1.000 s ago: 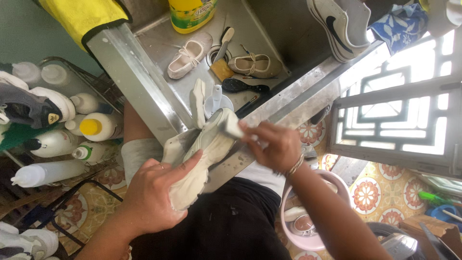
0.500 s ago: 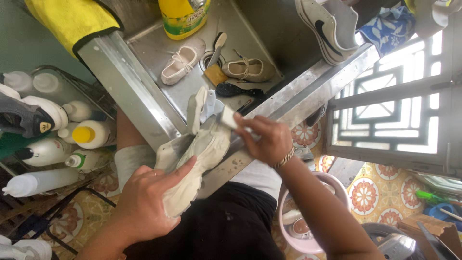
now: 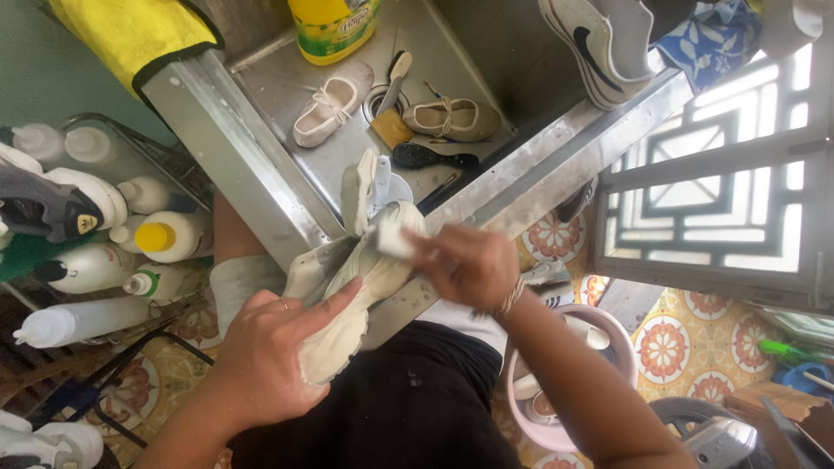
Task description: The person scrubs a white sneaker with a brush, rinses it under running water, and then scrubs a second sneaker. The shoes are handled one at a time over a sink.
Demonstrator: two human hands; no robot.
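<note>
Two hands meet at centre frame over a steel sink [image 3: 261, 130] edge. The left hand [image 3: 269, 347], fingers curled, grips a cream sneaker [image 3: 352, 304], sole up. The right hand [image 3: 465, 265], blurred, pinches what seems a white sponge block [image 3: 393, 241] against the toe. Since half a second ago the block sits lower. The sneaker looks grubby.

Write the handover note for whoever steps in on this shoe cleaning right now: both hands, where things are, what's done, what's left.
Left hand: grips the cream sneaker from the side, held over the steel sink's rim.
Right hand: pinches a white sponge block against the sneaker's toe end.
In the sink: two small beige shoes, a brush, a yellow detergent bottle.
Done: cannot tell how much of the sneaker is clean.
Left: likely the remaining surface, then the shoes in the sink.
</note>
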